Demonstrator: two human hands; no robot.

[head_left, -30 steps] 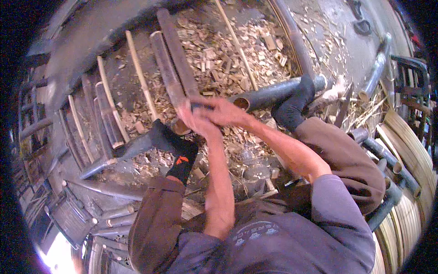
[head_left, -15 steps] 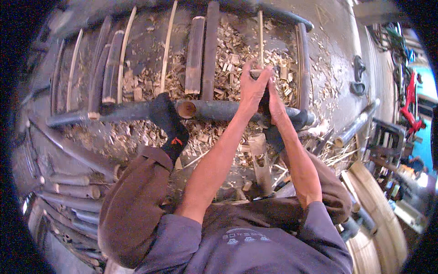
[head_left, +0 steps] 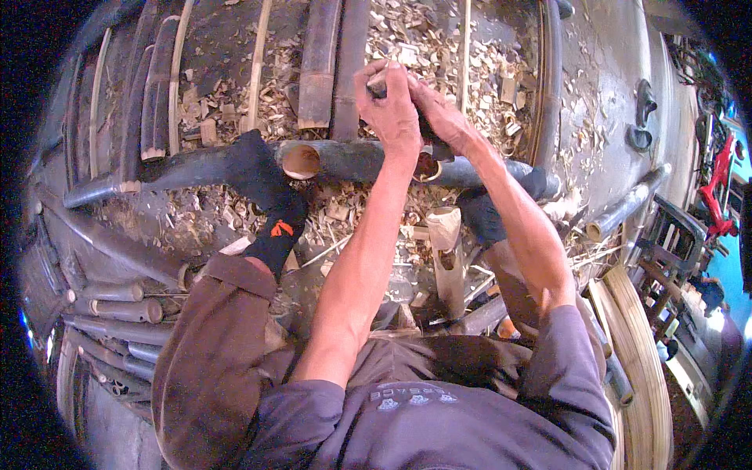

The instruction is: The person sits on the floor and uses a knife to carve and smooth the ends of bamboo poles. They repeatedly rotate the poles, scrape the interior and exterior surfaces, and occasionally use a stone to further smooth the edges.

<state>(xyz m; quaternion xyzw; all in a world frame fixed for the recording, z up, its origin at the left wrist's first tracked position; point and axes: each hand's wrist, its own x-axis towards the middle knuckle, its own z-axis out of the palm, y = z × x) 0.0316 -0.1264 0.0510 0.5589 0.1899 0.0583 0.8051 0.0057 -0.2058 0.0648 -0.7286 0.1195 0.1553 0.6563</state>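
Observation:
Both of my hands are together above the bamboo frame, on the far side of its near pole point(head_left: 352, 160). My left hand point(head_left: 389, 106) is curled closed around a small dark piece, of which only an end shows between thumb and fingers. Pressed close beside it, my right hand point(head_left: 445, 121) has its fingers bent around something dark that runs under the palm; its kind is hidden. Below the hands, a pale-edged hole point(head_left: 428, 166) shows in the near pole. Dark split bamboo slats point(head_left: 319, 70) and thin pale strips point(head_left: 258, 70) lie across the frame.
Wood chips point(head_left: 501, 82) cover the floor inside the frame. My socked feet point(head_left: 274, 196) rest at the near pole. A cut bamboo piece point(head_left: 446, 258) stands between my legs. Bamboo poles point(head_left: 117, 309) are stacked at left. Sandals point(head_left: 642, 117) and a loose pole point(head_left: 627, 204) lie at right.
My hands have moved left, away from the pale strip at the frame's right side, and are now near the dark slats. The hole in the near pole has come into view. The whole view has shifted.

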